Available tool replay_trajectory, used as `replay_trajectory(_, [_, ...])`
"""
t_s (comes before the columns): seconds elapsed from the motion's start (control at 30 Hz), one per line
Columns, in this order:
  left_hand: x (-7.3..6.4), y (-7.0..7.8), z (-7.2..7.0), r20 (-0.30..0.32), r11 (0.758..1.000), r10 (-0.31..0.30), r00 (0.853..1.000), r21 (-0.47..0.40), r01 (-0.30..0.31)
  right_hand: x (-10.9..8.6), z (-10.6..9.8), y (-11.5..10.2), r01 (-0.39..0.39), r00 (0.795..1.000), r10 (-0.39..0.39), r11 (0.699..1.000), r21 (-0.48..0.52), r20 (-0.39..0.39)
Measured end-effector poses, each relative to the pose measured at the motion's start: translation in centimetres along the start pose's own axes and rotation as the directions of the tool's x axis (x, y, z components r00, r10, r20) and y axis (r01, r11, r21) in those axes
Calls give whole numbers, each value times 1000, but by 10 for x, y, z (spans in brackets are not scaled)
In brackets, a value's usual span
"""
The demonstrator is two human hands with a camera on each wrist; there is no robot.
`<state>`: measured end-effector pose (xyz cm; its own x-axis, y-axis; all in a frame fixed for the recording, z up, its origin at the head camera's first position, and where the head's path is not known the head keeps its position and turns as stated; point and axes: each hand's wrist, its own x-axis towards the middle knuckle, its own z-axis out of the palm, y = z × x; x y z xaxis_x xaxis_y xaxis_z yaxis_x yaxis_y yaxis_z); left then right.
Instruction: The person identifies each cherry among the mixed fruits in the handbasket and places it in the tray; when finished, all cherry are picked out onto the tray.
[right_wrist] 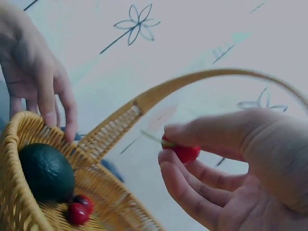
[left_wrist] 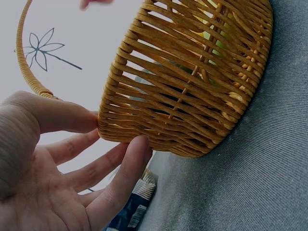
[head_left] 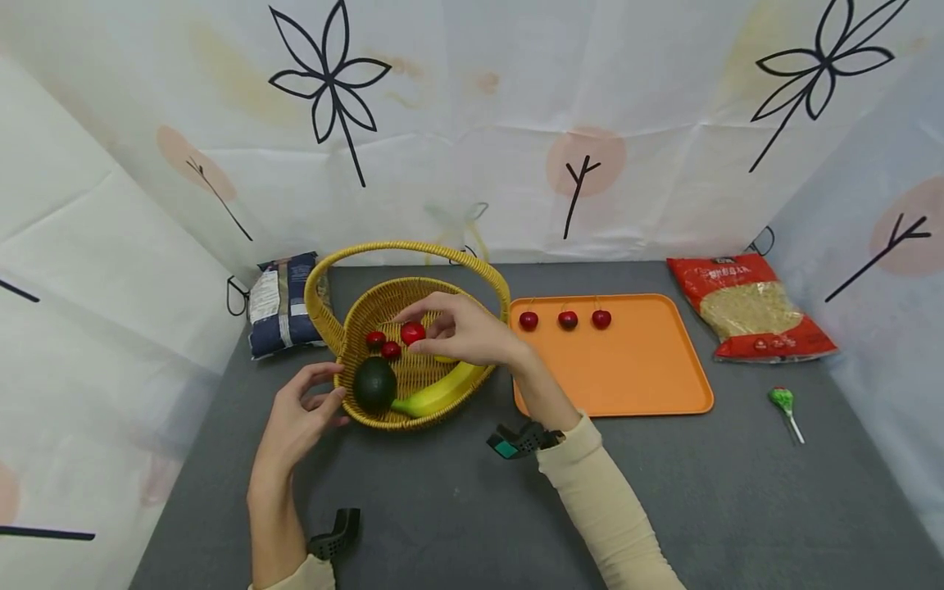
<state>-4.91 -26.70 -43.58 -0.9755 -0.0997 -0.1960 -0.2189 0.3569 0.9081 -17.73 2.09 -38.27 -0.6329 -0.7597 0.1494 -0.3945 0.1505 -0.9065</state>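
- On the grey desk [head_left: 457, 516], an orange tray [head_left: 627, 369] lies right of the wicker basket [head_left: 385, 307], with three cherries [head_left: 568, 319] along its far edge.
- Farther right are a red bag [head_left: 752, 307] and, nearer, a green lollipop [head_left: 784, 401]; a dark blue bag [head_left: 283, 303] sits behind the basket's left side.
- The basket's handle [head_left: 398, 246] arches above the opening; the right forearm crosses the tray's near-left corner.
- Inside the basket lie an avocado [head_left: 374, 385], a banana [head_left: 442, 395] and two loose cherries [head_left: 391, 351]; a yellow patch under the right hand [head_left: 470, 332] is mostly hidden.
- That hand's thumb and fingertips pinch a red cherry [right_wrist: 186, 153], stem showing, over the basket.
- The left hand [head_left: 293, 422] has its fingers spread and loosely bent, tips touching the basket's outer left side near the rim.
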Motion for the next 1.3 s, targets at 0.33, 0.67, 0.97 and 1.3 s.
replay_trajectory(0.33, [0, -1, 0, 2, 1000, 0, 1000, -6, 0, -92, -38, -9, 91, 995, -91, 996, 21, 31])
replay_trajectory(0.67, [-1, -2, -1, 4, 1000, -9, 1000, -7, 9, -139, -62, 36, -12, 983, -2, 997, -72, -184])
replay_trajectory(0.97, [-1, -2, 0, -3, 1000, -2, 1000, 7, 2, -145, -56, 75, -166, 940, 124, 980, -110, -317])
replay_trajectory(1.3, [0, -3, 0, -3, 1000, 10, 1000, -1, -10, -136, -34, 91, -262, 943, 160, 898, -354, -293])
